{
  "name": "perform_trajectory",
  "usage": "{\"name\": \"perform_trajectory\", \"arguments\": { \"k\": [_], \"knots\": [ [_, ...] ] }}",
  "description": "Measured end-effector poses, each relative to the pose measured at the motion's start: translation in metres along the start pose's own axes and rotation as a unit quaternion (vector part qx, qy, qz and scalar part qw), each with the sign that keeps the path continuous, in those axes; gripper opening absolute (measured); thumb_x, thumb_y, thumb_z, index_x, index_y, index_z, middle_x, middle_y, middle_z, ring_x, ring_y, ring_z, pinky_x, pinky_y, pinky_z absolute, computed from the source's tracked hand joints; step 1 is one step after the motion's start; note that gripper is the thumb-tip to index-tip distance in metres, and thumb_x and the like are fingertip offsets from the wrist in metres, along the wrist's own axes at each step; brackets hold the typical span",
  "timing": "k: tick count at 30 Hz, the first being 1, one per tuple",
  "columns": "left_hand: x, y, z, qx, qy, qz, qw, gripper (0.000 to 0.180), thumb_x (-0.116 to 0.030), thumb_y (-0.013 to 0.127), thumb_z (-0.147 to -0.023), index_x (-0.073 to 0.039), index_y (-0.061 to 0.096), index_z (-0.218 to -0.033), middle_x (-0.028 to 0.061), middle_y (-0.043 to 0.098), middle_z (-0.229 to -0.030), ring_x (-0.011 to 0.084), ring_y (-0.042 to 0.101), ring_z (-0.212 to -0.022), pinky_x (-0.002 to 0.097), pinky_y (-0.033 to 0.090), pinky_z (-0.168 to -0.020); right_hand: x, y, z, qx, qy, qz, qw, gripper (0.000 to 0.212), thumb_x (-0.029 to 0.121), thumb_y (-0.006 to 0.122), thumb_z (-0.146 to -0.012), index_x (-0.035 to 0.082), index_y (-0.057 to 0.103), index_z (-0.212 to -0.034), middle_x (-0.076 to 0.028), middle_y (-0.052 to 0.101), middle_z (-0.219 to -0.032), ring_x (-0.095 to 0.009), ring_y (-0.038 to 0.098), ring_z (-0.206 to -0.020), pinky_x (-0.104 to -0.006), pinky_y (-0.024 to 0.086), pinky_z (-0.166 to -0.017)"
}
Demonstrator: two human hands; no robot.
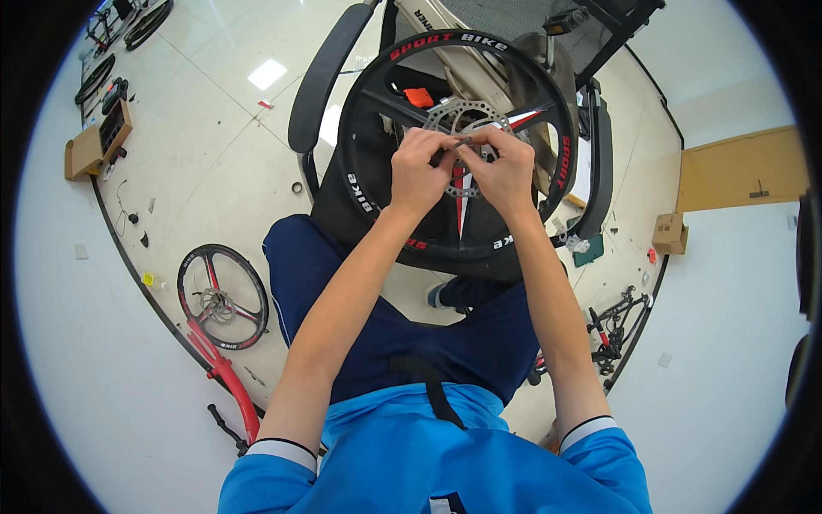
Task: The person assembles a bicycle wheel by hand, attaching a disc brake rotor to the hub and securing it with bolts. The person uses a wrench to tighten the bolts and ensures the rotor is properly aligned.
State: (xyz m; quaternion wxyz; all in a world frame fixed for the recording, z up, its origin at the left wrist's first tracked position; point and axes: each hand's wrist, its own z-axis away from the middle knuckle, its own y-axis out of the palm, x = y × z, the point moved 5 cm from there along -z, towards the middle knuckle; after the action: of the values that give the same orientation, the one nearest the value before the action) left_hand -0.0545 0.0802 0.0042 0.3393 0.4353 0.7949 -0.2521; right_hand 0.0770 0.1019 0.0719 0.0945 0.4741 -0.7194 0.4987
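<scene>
A black bicycle wheel (461, 219) with red and white spokes lies across the seat of an office chair in front of me. At its hub shows a silver brake disc (441, 112) with many holes. My left hand (419, 174) and my right hand (503, 167) meet over the hub, their thumbs and fingertips pinched together. Between the fingertips is a small dark piece (462, 142), too small and covered to name. Both hands hide part of the disc and the hub.
Armrests (318, 90) flank the wheel. A pale bike frame (469, 64) and an orange object (419, 97) lie beyond it. On the floor are another wheel (252, 317), a red frame (229, 381), a dark frame (618, 330) and cardboard boxes (670, 234).
</scene>
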Motion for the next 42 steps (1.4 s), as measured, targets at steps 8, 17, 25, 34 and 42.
{"name": "perform_trajectory", "arguments": {
  "k": [8,17,25,34,42],
  "knots": [
    [-0.004,-0.001,-0.002,0.051,0.048,-0.032,0.997,0.017,0.008,0.069,-0.076,0.002,0.071,-0.092,0.0131,0.071,-0.091,0.0318,0.068,-0.084,0.0362,0.056,-0.072,0.009,0.003,0.005,0.016,-0.008,-0.098,0.995,0.023,-0.002,0.070,-0.088,0.001,0.077,-0.110,-0.013,0.078,-0.099,-0.020,0.076,-0.085,-0.0283,0.058,-0.079],
    [-0.009,-0.005,-0.004,0.008,-0.076,0.045,0.996,0.016,0.006,0.075,-0.075,0.003,0.073,-0.090,0.0130,0.073,-0.083,0.0245,0.071,-0.072,0.0305,0.055,-0.066,-0.004,0.006,0.007,-0.062,0.041,-0.135,0.988,0.018,-0.002,0.074,-0.084,0.000,0.079,-0.101,-0.011,0.079,-0.092,-0.015,0.076,-0.080,-0.0249,0.057,-0.074],
    [-0.009,-0.002,-0.003,-0.002,-0.040,0.024,0.999,0.016,0.005,0.076,-0.077,0.002,0.074,-0.092,0.0132,0.074,-0.083,0.0238,0.072,-0.070,0.0297,0.055,-0.065,-0.001,0.001,0.001,-0.033,0.042,-0.114,0.992,0.017,0.000,0.074,-0.085,0.000,0.079,-0.101,-0.010,0.079,-0.089,-0.014,0.076,-0.080,-0.0246,0.057,-0.073],
    [-0.002,-0.006,0.006,0.018,0.017,-0.042,0.999,0.018,-0.001,0.080,-0.076,-0.003,0.076,-0.094,0.0082,0.068,-0.092,0.0256,0.065,-0.086,0.0357,0.054,-0.071,-0.015,-0.007,-0.010,0.089,0.095,-0.166,0.977,0.021,-0.003,0.070,-0.090,0.002,0.078,-0.109,-0.011,0.079,-0.097,-0.013,0.073,-0.087,-0.0287,0.059,-0.081],
    [0.007,-0.002,0.002,0.011,0.001,-0.054,0.998,0.016,-0.001,0.081,-0.073,-0.002,0.074,-0.088,0.0078,0.066,-0.085,0.0272,0.063,-0.080,0.0379,0.053,-0.069,-0.001,-0.007,-0.023,0.227,0.069,-0.155,0.959,0.023,-0.005,0.069,-0.087,0.001,0.078,-0.108,-0.013,0.078,-0.098,-0.017,0.073,-0.088,-0.0321,0.059,-0.085]
  ]
}}
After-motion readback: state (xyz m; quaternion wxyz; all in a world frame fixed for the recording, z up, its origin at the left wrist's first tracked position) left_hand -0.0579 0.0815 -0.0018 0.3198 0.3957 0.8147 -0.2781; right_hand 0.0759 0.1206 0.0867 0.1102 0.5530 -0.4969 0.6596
